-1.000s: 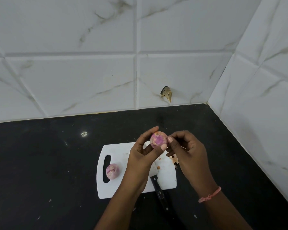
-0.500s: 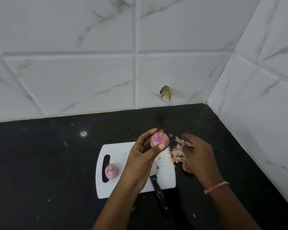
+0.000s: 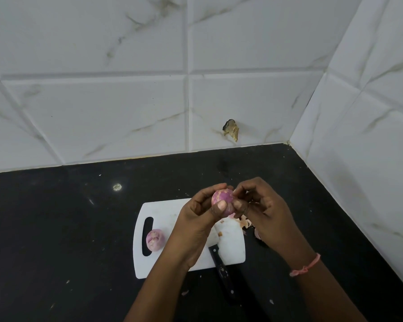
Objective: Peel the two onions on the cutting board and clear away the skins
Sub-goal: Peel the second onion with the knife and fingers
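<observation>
A peeled onion (image 3: 155, 239) rests beside the white cutting board's (image 3: 163, 212) handle slot while the left hand (image 3: 196, 226) grips a second onion (image 3: 222, 199) above it, the right hand's (image 3: 265, 212) fingertips pinching its side, loose skins (image 3: 246, 223) lying just beyond.

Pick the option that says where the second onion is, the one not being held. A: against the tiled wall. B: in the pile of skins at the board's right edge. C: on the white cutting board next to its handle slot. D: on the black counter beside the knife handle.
C: the second onion lies on the cutting board, right beside its handle slot.
</observation>
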A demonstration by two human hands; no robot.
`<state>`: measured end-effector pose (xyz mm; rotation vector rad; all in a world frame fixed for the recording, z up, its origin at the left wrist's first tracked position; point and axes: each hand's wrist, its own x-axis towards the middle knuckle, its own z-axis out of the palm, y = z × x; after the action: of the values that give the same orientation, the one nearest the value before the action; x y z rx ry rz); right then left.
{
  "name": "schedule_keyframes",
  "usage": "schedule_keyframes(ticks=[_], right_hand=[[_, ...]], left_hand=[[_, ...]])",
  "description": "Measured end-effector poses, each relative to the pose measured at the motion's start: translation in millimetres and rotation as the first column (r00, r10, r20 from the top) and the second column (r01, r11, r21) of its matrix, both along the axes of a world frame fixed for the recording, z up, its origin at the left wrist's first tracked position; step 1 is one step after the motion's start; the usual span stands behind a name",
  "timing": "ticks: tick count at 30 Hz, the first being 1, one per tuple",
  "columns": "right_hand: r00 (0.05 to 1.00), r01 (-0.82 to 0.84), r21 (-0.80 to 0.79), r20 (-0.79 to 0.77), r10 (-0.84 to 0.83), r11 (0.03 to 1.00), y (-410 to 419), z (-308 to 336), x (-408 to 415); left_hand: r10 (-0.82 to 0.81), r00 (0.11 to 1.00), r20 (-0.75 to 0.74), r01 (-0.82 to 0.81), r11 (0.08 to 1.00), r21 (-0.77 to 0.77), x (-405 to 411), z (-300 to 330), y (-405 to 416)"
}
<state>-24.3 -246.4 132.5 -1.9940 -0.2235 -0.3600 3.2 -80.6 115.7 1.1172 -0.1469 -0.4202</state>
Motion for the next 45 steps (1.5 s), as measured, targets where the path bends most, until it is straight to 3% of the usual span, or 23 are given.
schedule_keyframes(ticks=[5,11,14,21,24,27,34,38,42,45], right_hand=[[0.999,-0.008,0.053,-0.045,0.011,0.999,-1.4,-0.8,2.0],[1.000,-0.017,-0.142,-0.009,0.016,0.990,-1.0,-1.6,7.3],[1.000,-0.020,-0.166,-0.023,0.017,0.986,-1.0,-5.1,7.4],[0.998,0.007,0.116,-0.062,0.000,0.993,-2.7,-8.3,-0.3],[1.000,0.000,-0.031,0.022,0.001,1.000,-3.5,-5.8,2.3],[0.997,0.028,-0.053,0.071,-0.024,0.998,-6.6,-5.9,6.7],[0.999,0.045,-0.121,0.013,-0.043,0.992,-8.3,-2.1,9.9],[0.999,0.022,-0.273,0.043,-0.011,0.962,-7.9,-1.7,14.9],[0.998,0.028,-0.427,0.061,-0.002,0.904,-3.9,-2.3,23.8],[1.000,0.006,-0.456,0.002,-0.005,0.890,-1.5,-5.0,27.0]], left_hand=[[-0.011,1.000,-0.006,0.011,1.000,0.011,-0.3,-0.8,0.4],[-0.013,0.999,-0.044,0.013,1.000,-0.005,-4.2,-2.9,-4.1],[-0.008,0.998,-0.065,0.007,1.000,-0.023,-4.6,-3.3,-4.6],[0.030,0.998,-0.057,-0.033,0.997,-0.065,-0.1,0.5,-1.1],[0.024,0.999,-0.036,-0.025,0.999,-0.028,1.3,1.1,0.1],[0.017,1.000,-0.018,-0.017,1.000,0.022,1.2,2.1,0.1],[0.008,1.000,-0.031,-0.005,0.996,0.085,4.2,4.5,1.5],[0.024,0.999,-0.022,-0.021,0.991,0.135,8.6,4.1,1.1],[0.015,0.989,-0.149,-0.013,1.000,0.016,7.2,3.5,-3.3],[0.031,0.976,-0.214,-0.039,0.999,-0.032,6.9,3.1,-5.0]])
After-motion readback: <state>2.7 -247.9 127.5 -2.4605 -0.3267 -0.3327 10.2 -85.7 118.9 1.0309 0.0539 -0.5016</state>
